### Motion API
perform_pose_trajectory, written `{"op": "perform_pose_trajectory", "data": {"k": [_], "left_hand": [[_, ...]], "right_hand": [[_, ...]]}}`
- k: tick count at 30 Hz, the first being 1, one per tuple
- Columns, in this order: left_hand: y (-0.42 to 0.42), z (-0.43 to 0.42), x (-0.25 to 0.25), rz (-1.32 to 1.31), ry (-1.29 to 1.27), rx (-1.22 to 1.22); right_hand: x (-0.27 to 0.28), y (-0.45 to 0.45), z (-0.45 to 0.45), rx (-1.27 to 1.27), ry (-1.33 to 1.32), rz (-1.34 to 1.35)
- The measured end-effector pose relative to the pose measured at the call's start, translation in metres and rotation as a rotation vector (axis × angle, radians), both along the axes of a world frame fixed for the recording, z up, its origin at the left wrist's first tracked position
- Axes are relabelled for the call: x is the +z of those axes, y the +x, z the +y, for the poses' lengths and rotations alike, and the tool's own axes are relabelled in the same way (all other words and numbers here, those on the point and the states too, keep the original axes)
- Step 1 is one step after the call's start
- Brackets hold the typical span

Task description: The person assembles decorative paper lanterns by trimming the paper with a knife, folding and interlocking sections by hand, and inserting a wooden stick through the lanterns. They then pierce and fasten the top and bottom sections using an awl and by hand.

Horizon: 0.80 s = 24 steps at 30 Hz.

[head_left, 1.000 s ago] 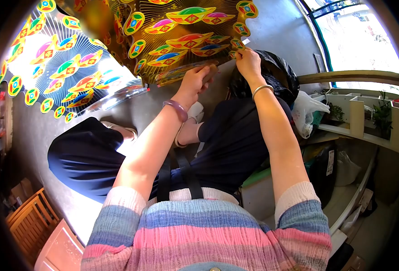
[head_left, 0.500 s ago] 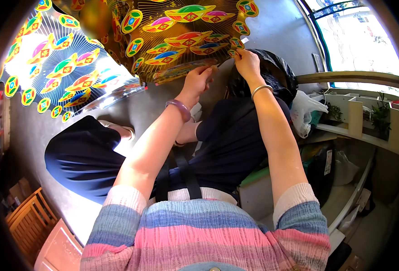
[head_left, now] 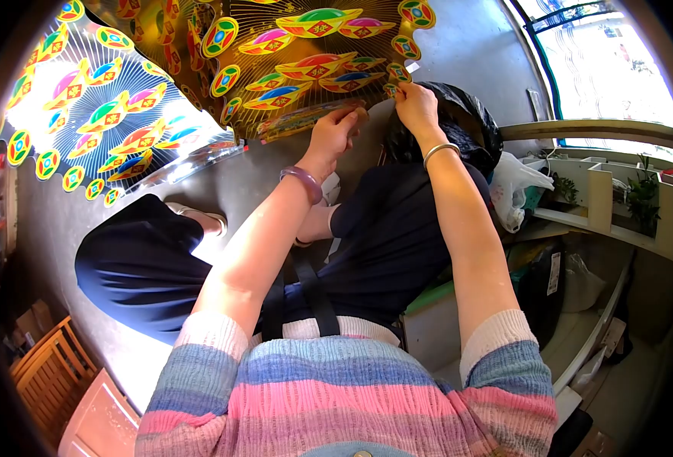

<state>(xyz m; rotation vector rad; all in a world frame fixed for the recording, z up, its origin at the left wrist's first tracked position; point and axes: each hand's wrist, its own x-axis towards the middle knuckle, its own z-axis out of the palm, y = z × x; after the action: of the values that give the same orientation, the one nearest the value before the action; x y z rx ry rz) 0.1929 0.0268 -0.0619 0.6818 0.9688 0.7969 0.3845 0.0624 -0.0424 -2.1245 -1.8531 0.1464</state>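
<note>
A shiny gold joss paper sheet (head_left: 306, 72), printed with colourful ingots and round medallions, stands folded at the top of the head view. Its lower edge is held by my left hand (head_left: 336, 135), whose fingers are closed round it near the fold. My right hand (head_left: 416, 107) pinches the sheet's scalloped right edge between thumb and fingers. To the left, a similar printed sheet (head_left: 112, 114) catches bright glare and spreads down toward the floor. The fingertips of both hands are partly hidden by the paper and the hands themselves.
A black plastic bag (head_left: 458, 126) sits just beyond my right wrist. Further right are a white plastic bag (head_left: 515, 190) and a white planter (head_left: 599, 198) with small plants. A slatted wooden chair (head_left: 54, 365) stands at lower left. My legs are bent below the paper.
Both hands keep their grip in almost the same place. The blurred fold at the upper left of the gold sheet has settled and its print now shows more clearly.
</note>
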Motion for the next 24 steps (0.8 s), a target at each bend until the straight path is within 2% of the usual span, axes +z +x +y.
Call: {"op": "perform_pose_trajectory", "data": {"k": [5, 11, 24], "left_hand": [[0.0, -0.001, 0.0, 0.013, 0.031, 0.004], [0.002, 0.0, -0.018, 0.228, 0.269, 0.024], [0.001, -0.002, -0.018, 0.292, 0.272, 0.036]], "right_hand": [[0.009, -0.005, -0.002, 0.02, -0.053, -0.031], [0.008, -0.005, -0.002, 0.005, -0.056, -0.01], [0.006, -0.005, -0.002, 0.006, -0.054, -0.026]]}}
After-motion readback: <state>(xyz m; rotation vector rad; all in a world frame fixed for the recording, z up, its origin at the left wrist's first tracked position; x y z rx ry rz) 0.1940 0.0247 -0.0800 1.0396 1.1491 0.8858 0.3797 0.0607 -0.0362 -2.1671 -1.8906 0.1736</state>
